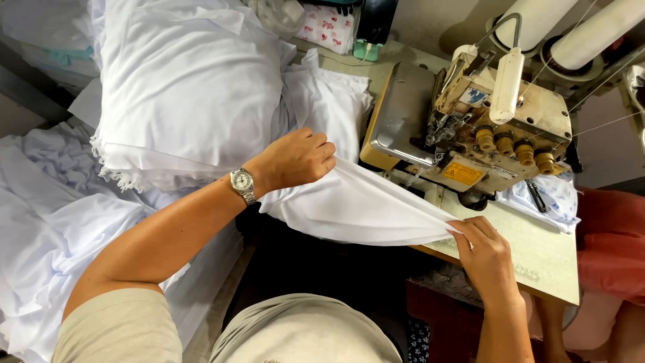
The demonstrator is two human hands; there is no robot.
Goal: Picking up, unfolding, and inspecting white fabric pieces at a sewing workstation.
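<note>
A white cloth (356, 208) stretches across the middle of the frame between both hands. The left hand (299, 160) grips its upper fold in a closed fist; the right hand (487, 252) pinches the narrow end between fingertips — just below the sewing machine (470, 128), at the table (544, 259) edge.

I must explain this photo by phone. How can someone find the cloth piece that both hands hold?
Start at the sewing machine. In front of it, a white cloth stretches between the left hand and right hand. Unlike the stacked piles, it is pulled taut.
</note>
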